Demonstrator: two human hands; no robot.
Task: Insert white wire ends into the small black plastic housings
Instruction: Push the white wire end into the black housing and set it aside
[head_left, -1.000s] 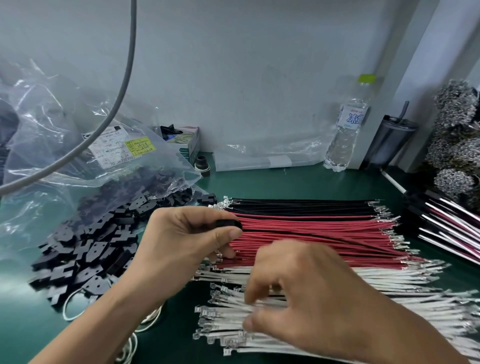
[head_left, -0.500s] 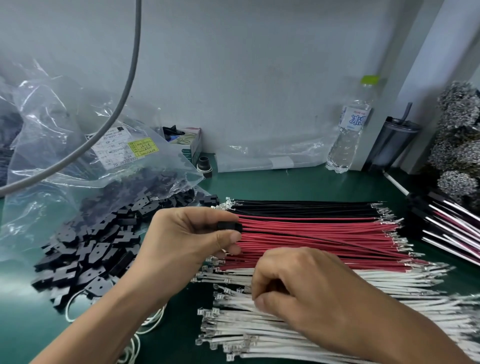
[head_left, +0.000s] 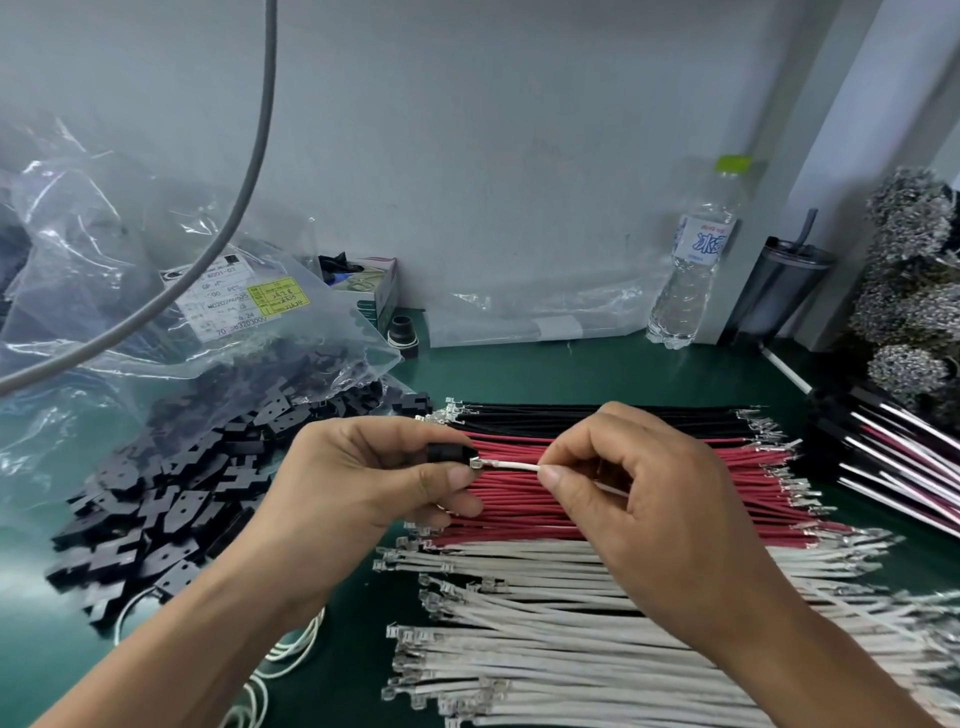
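Housing pile (head_left: 156, 499) left of wire rows (head_left: 597, 519); bottle (head_left: 693, 270) behind

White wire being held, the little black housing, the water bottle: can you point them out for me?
white wire (head_left: 511, 464), head view, the bare stretch between both hands.
black housing (head_left: 445, 452), head view, its side showing between left fingers.
water bottle (head_left: 693, 270), head view, mid body.

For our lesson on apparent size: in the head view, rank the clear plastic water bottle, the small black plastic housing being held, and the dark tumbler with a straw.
Largest to smallest:
1. Clear plastic water bottle
2. Dark tumbler, partly hidden, so close
3. Small black plastic housing, mostly covered by fingers
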